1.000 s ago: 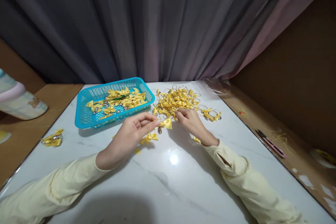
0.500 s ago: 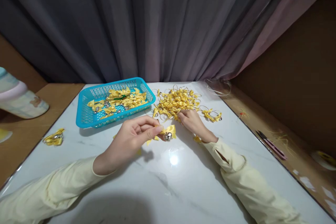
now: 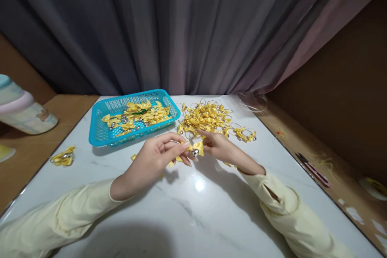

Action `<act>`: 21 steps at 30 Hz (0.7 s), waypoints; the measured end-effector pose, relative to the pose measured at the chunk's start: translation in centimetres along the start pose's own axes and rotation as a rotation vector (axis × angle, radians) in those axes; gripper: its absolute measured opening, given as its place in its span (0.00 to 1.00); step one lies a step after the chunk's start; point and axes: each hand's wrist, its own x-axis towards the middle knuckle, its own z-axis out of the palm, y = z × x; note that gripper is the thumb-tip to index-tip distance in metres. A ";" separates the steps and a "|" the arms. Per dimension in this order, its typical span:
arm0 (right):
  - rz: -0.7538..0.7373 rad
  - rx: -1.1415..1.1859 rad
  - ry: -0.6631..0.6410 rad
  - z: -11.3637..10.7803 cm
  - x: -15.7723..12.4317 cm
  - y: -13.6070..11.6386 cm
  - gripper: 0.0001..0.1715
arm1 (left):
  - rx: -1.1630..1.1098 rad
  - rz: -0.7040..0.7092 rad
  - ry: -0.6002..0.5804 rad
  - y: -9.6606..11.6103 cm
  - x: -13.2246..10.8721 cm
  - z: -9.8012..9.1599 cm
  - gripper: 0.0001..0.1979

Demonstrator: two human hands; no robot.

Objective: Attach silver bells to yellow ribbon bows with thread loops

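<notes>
While the left hand (image 3: 155, 156) holds a small, shiny yellow ribbon bow (image 3: 198, 146) up above the white, grey-streaked table (image 3: 223, 209), a round silver metal bell (image 3: 194, 153) shows at the front of it. The left grip is closed in a pinch, thumb on the near side, with the left part of the bow between thumb and fingers. The other loop and the bell stick out past the thumb tip.

The right hand (image 3: 222, 148) is just beside the bow's right end. Its pointing finger is out long and the rest are bent in. I cannot tell if the right grip has hold of anything or only sits close by.

The bow looks soft and very light, so it should fold or squash if pressed hard. The ribbon is shiny and may feel slippery. The bell looks hard and smooth, and is likely the heaviest bit, so it may swing or tip. A gentle pinch near the middle of the bow seems best, since the loops would bend.

Behind the hands is a big pile of yellow bows with thin wire rings (image 3: 207, 116). To its left is a bright blue plastic basket (image 3: 96, 128) with more bows inside.
</notes>
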 end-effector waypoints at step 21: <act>0.034 0.877 -0.348 -1.0 -3.7 -5.5 0.16 | 0.361 0.375 0.089 -1.6 -0.7 0.2 0.05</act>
